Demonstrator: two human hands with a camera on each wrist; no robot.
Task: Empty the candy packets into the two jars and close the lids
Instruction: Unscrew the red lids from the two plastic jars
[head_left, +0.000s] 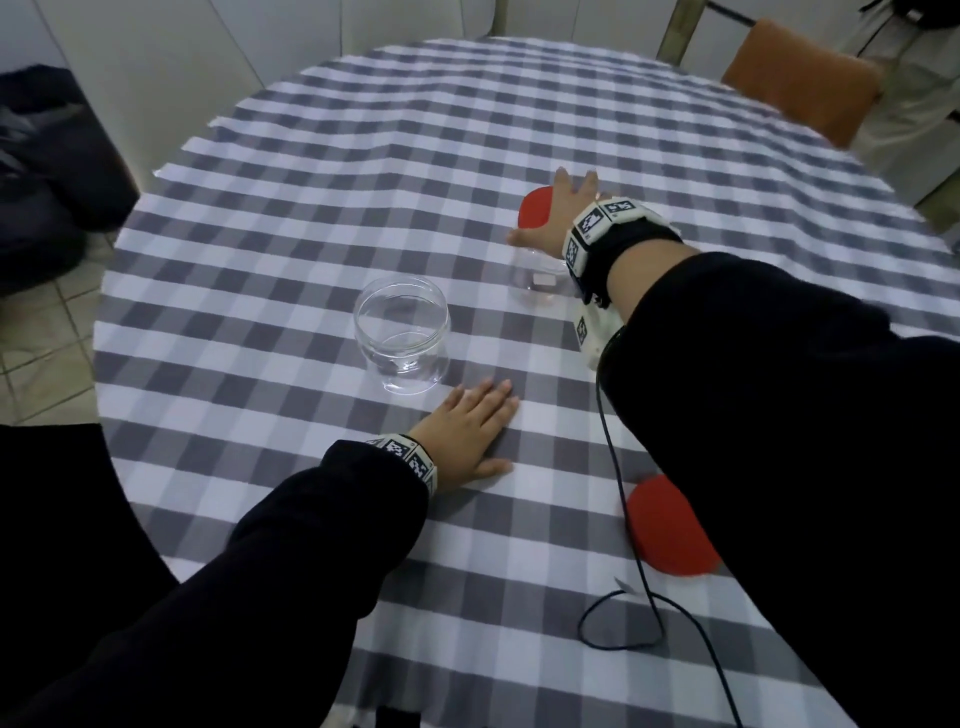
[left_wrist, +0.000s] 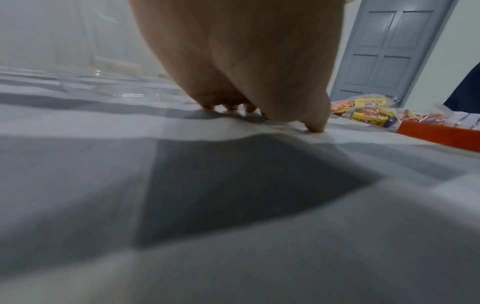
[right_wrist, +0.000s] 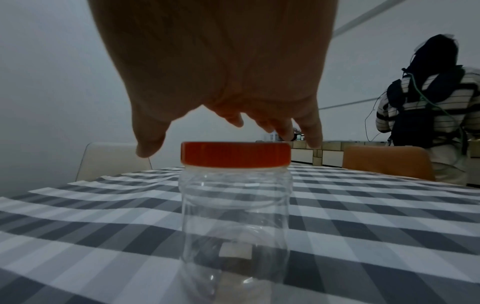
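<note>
A clear open jar (head_left: 400, 332) stands mid-table on the checked cloth. My left hand (head_left: 470, 431) (left_wrist: 259, 115) lies flat on the cloth just in front of it, holding nothing. Further back stands a second clear jar (head_left: 537, 278) (right_wrist: 235, 226) with a red lid (head_left: 535, 208) (right_wrist: 235, 153) on it. My right hand (head_left: 563, 208) (right_wrist: 215, 135) hovers over that lid, fingers spread, thumb left of the rim. A loose red lid (head_left: 670, 525) (left_wrist: 439, 135) lies by my right forearm. Candy packets (left_wrist: 363, 107) lie beyond it, hidden in the head view.
A dark cable (head_left: 618, 467) runs from my right wrist across the cloth to the near edge. An orange chair (head_left: 800, 78) (right_wrist: 387, 162) stands at the far right. A person in a striped top (right_wrist: 426, 115) stands behind it. A dark bag (head_left: 36, 171) sits on the floor at left.
</note>
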